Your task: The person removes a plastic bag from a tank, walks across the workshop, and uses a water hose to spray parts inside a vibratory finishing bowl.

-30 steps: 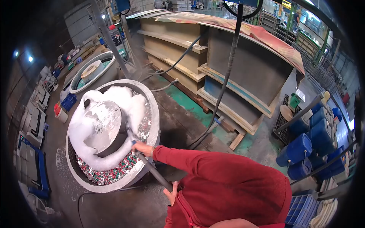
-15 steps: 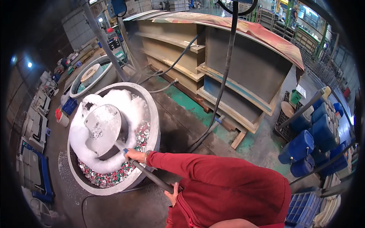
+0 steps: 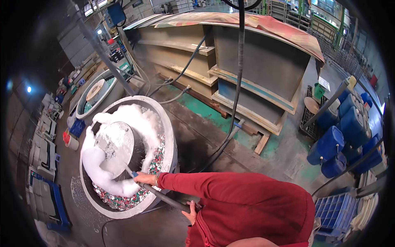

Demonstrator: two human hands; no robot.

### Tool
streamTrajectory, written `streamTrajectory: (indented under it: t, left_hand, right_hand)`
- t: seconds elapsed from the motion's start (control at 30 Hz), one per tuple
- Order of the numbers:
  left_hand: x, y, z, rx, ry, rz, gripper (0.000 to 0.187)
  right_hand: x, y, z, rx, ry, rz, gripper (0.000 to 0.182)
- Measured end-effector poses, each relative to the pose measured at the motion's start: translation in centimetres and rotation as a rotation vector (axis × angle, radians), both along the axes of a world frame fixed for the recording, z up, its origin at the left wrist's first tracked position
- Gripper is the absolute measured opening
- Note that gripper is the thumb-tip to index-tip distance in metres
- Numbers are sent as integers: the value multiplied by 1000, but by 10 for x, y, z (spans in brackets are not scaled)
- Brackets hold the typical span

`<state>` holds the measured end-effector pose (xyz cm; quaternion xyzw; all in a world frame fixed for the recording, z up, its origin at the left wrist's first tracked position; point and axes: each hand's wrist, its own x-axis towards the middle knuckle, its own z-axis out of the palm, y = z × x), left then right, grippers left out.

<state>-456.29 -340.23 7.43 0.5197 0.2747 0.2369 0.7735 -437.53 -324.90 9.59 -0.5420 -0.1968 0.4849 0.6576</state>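
My right hand [image 3: 145, 179] is closed around the front of a dark hose [image 3: 164, 198], just behind its blue nozzle end. Farther back, my left hand [image 3: 190, 212] grips the same hose near my red jacket. A pale jet leaves the nozzle towards the central column of a big round tub [image 3: 172, 148]. On that column sits a wet grey disc-like top [image 3: 119, 144]. White foam [image 3: 98, 166] rings it in a thick, broken band. Small red, green and whitish pieces [image 3: 119, 201] fill the channel between foam and rim.
Behind stands a second tub [image 3: 78, 109]. A large shelved box structure [image 3: 259, 61] under a reddish cover stands ahead. A black cable [image 3: 240, 78] hangs down before it. Blue drums [image 3: 327, 144] and a blue crate [image 3: 335, 210] are at right; a bucket [image 3: 72, 143] is at left.
Foam on the near and right side of the column has thinned and broken, baring more of the dark column wall. The view has shifted slightly; both hands keep hold of the hose.
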Motion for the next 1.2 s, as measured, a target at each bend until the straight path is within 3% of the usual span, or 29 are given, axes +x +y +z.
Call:
streamTrajectory:
  t: [0.03, 0.1, 0.2, 0.23, 0.27, 0.3, 0.4, 0.43, 0.5, 0.57, 0.63, 0.7, 0.73, 0.77, 0.8, 0.83, 0.87, 0.97, 1.03, 1.2]
  left_hand:
    - [2, 3, -5, -16, -8, -10, 21]
    - [11, 5, -9, -48, -24, -40, 21]
    - [28, -17, 11, -108, 86, 200, 24]
    - [32, -18, 8, -57, 96, 168, 25]
    - [32, -16, 1, -7, 104, 137, 27]
    - [33, -15, -6, 43, 115, 108, 29]
    - [40, -9, -7, 157, -11, 60, 29]
    - [42, -5, -5, 179, -31, 63, 29]
    - [45, 3, -1, 246, 42, 163, 32]
    - [46, 3, 14, 351, 94, 258, 34]
    - [44, 4, 20, 372, 62, 305, 32]
    - [42, 3, 20, 369, 61, 343, 31]
    - [43, 3, 20, 361, 74, 357, 31]
    - [43, 5, 20, 360, 86, 371, 32]
    - [45, 8, 18, 346, 85, 413, 32]
    - [45, 12, 18, 348, 96, 425, 32]
    - [47, 16, 16, 344, 102, 435, 32]
    - [51, 21, 13, 340, 54, 438, 36]
    - [55, 8, 25, 311, -79, 455, 41]
    - [51, -7, 40, 372, -9, 456, 50]
  right_hand:
    - [3, 18, -24, 103, -131, -3, 36]
    - [-4, -30, 20, 99, -105, 117, 35]
    - [29, -80, -4, 46, -11, 261, 60]
    - [46, -96, -21, 25, 21, 251, 64]
    - [73, -118, -55, 174, -55, 347, 68]
    - [91, -147, -65, 63, 126, 244, 69]
    - [132, -251, -89, -27, 114, 129, 64]
    - [135, -294, -73, -93, 146, 81, 62]
    - [147, -366, -105, -157, 214, -58, 61]
    - [142, -445, -155, -274, 235, -348, 55]
    - [135, -532, -290, -286, 364, -816, 35]
    - [90, -606, -321, -1342, -315, -904, 24]
    - [65, -646, -369, -1408, -185, -980, 27]
    - [42, -667, -393, -1483, -54, -798, 24]
    - [5, -662, -334, -1496, 6, -986, 29]
    - [-13, -669, -350, -1472, -24, -945, 27]
    - [-28, -647, -283, -1538, 46, -968, 29]
    - [-33, -663, -449, -1518, 6, -756, 26]
    - [-17, -634, -399, -1403, 76, -712, 24]
    - [70, -561, -328, -1195, -70, -653, 19]
